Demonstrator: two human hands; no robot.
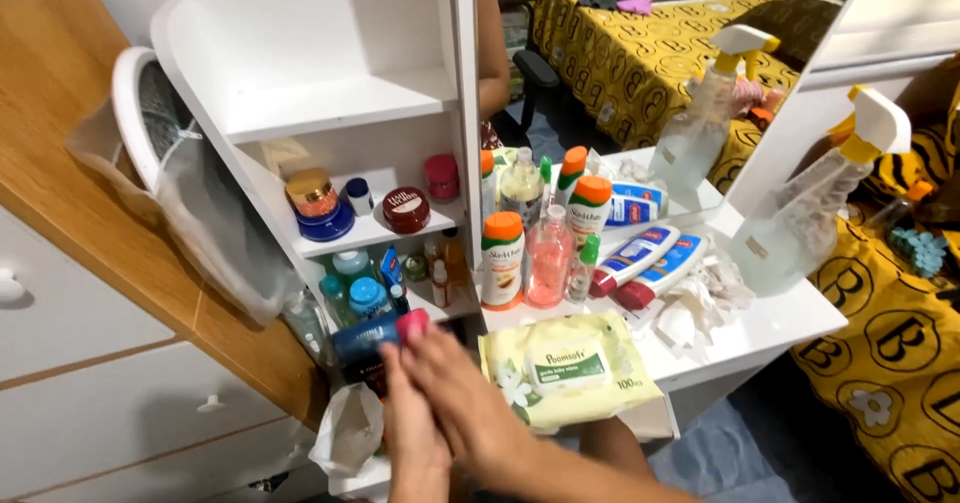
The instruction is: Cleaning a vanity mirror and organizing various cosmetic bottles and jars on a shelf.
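My left hand [412,441] and my right hand [470,403] meet at the bottom centre, the right lying partly over the left. Their fingertips close on the pink-capped end of a dark blue bottle [365,339], which lies sideways in front of the lowest shelf. Right of the hands, a yellow-green pack of wet wipes [568,368] lies on the white dressing table [780,328]. Behind it stand an orange-capped lotion bottle [502,259] and a clear pink bottle [549,255].
White shelves [340,93] hold jars and small bottles. A mirror [640,53] reflects a yellow bedspread. A spray bottle [815,208] stands at the table's right, with two lying tubes [650,263] and crumpled tissue [700,303] near it. A wooden-topped drawer unit [100,363] is on the left.
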